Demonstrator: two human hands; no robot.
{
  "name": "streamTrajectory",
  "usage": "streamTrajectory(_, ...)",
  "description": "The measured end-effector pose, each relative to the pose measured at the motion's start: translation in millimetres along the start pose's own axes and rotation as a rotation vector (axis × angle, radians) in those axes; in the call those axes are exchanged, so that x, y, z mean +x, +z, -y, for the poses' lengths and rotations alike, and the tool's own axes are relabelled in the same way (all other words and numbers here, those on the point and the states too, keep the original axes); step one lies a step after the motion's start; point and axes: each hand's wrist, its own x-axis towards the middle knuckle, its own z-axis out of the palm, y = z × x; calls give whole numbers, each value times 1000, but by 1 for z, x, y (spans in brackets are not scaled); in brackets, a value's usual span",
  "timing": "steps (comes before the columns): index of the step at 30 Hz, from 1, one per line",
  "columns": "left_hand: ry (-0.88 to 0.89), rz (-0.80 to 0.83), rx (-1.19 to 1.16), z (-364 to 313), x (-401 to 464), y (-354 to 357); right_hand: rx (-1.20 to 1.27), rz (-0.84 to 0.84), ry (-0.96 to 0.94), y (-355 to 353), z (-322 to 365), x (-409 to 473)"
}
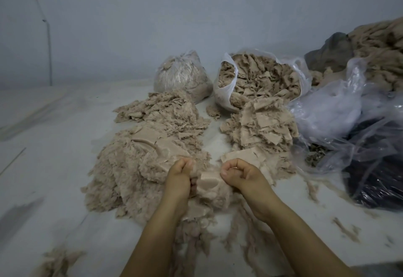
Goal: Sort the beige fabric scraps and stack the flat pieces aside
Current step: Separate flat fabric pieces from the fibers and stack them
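Both hands on one beige scrap, low centre of the floor, between the fluffy heap and the flat stack.

My left hand (178, 173) and right hand (238, 173) each have fingers curled onto opposite ends of a small flat scrap (207, 182), pulled taut just above loose fluff. Risks as I judge them: frayed fibres cling to the edges, so lint may ride along onto the flat stack (260, 128) to the right; a hard pull could tear or stretch the weave; the big fluffy heap (139, 167) touches my left wrist and could spill toward the sorted side. The scrap looks thin, woven, slightly shiny, creased at the middle, edges ragged. Beyond, an open bag of scraps (259, 78) and a tied bag (181, 74) stand against the wall.
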Motion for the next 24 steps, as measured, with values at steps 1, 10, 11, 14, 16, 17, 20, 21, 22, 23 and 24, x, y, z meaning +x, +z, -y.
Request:
streamTrajectory(1,-1,21,-55,0,0,1,9,39,27,-1,-2,0)
streamTrajectory(10,65,-47,-350,-17,5,-16,-49,-154,-52,-6,1,2)
streamTrajectory(11,60,-40,-332,-17,4,-15,-44,-149,-65,-5,3,2)
streamTrajectory(14,44,22,-319,-15,-1,5,-242,9,-3,14,0,-3)
streamTrajectory(16,38,14,-336,-16,-1,16,-447,84,32,29,-9,-7)
streamTrajectory(17,45,5,-330,-18,1,18,-480,74,6,35,-15,-7)
streamTrajectory(20,33,-12,-362,-22,9,11,-409,-46,-91,34,-21,-3)
streamTrajectory(21,7,-9,-405,-22,12,7,-400,-71,-91,30,-21,1)
streamTrajectory(22,-17,-7,-438,-21,14,3,-373,-87,-72,27,-20,5)
streamTrajectory(23,-32,-12,-454,-21,17,0,-335,-103,-56,24,-19,9)
streamTrajectory(24,-34,-26,-453,-19,19,-4,-304,-135,-44,23,-18,12)
